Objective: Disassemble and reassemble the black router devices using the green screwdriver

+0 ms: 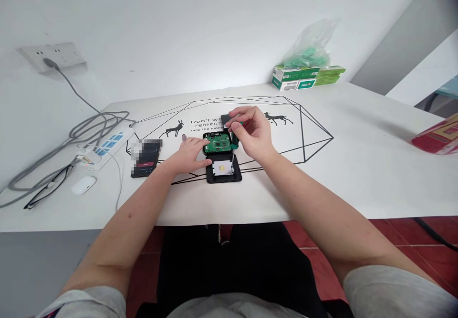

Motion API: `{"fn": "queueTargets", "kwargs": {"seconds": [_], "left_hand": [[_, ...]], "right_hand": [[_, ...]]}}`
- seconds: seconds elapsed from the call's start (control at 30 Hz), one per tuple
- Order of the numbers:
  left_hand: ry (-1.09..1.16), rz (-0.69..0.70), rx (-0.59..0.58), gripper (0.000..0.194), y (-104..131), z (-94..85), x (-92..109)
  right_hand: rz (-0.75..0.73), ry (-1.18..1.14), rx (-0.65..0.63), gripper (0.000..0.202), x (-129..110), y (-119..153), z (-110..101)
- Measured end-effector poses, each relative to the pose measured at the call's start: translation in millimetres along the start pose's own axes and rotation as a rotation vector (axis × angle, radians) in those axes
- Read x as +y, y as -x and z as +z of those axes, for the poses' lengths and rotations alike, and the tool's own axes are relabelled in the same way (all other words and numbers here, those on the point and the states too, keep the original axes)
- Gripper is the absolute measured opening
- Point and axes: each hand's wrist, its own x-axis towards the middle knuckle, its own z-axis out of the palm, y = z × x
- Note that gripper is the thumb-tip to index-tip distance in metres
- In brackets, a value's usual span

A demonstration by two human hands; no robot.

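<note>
A green circuit board lies in a black housing near the middle of the table. Just below it, toward me, sits a black cover with a silver metal plate. My right hand grips a green and black screwdriver upright, its shaft pointing down at the right edge of the plate. The fingers of my left hand are spread, touching the left edges of the housing and the cover. Partly behind my right hand is a small black object.
To the left are a phone, a power strip with grey cables, glasses and a white case. Green and white boxes under a plastic bag stand at the back. A red package is at the right.
</note>
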Motion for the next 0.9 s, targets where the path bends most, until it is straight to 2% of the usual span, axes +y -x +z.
{"fn": "queueTargets", "kwargs": {"seconds": [0.1,0.3,0.43,0.57,0.67,0.9], "left_hand": [[0.010,0.006,0.010,0.067,0.0,0.4,0.1],[0.020,0.016,0.010,0.069,-0.5,-0.7,1.7],[0.043,0.070,0.048,0.060,0.8,-3.4,5.0],[0.135,0.233,0.140,0.038,3.5,-3.7,18.0],[0.208,0.316,0.171,0.036,4.3,1.1,30.5],[0.117,0.308,0.031,0.042,0.4,12.6,45.7]], "right_hand": [[0.020,0.011,-0.013,0.039,-0.2,2.7,3.0],[-0.158,0.197,0.019,0.031,-8.0,3.6,0.8],[-0.161,0.168,-0.104,0.027,-13.9,0.0,-6.5],[-0.069,0.090,-0.280,0.027,-18.5,-7.7,-15.2],[0.031,0.070,-0.347,0.026,-20.7,-14.0,-22.7],[0.162,0.033,-0.361,0.039,-19.3,-21.3,-33.8]]}}
